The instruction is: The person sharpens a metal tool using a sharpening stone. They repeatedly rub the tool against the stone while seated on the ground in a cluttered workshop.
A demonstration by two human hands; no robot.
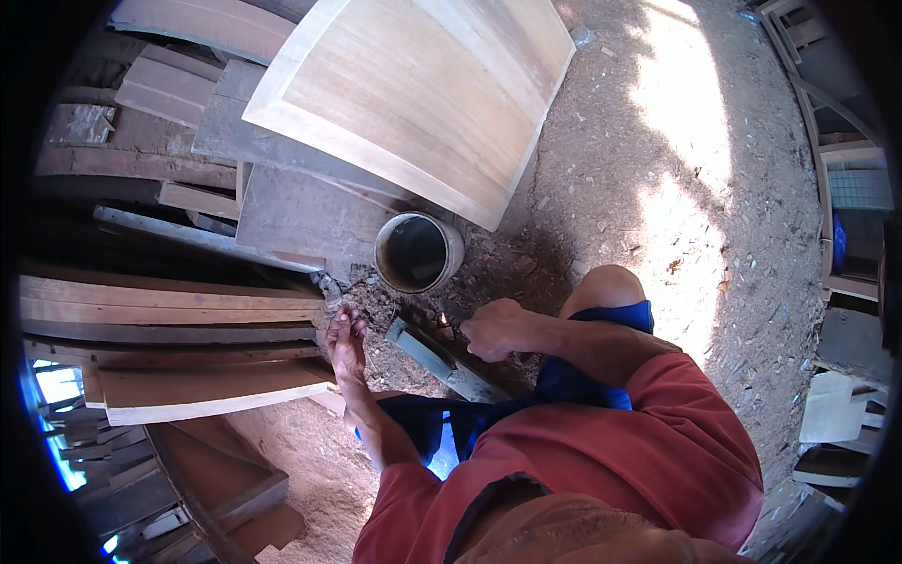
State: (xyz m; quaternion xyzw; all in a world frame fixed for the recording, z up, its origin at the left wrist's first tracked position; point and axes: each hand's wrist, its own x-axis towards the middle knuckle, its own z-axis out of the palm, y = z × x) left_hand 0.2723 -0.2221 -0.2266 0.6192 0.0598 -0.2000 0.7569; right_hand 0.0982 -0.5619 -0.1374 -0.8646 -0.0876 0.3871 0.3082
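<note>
My left hand (347,340) is raised at the end of the stacked boards, palm partly up. Its fingers are loosely bent and a little apart, with nothing visible in them. Just beyond the fingertips is a small crumpled greyish thing (329,288). My right hand (495,330) is closed in front of my right knee. From its left side sticks out a dark, flat, blade-like piece (455,311), mostly hidden by the fingers. Between my hands a narrow grey-green bar (427,350) slants towards my lap. Past them stands a round pale bucket (457,252) holding dark liquid.
A large pale wooden panel (404,103) leans over the far side, above grey boards (301,218). Long planks (178,310) are stacked at the left. Wood shavings cover the ground (601,188), with bright sunlight at right. Wooden frames (813,132) line the right edge.
</note>
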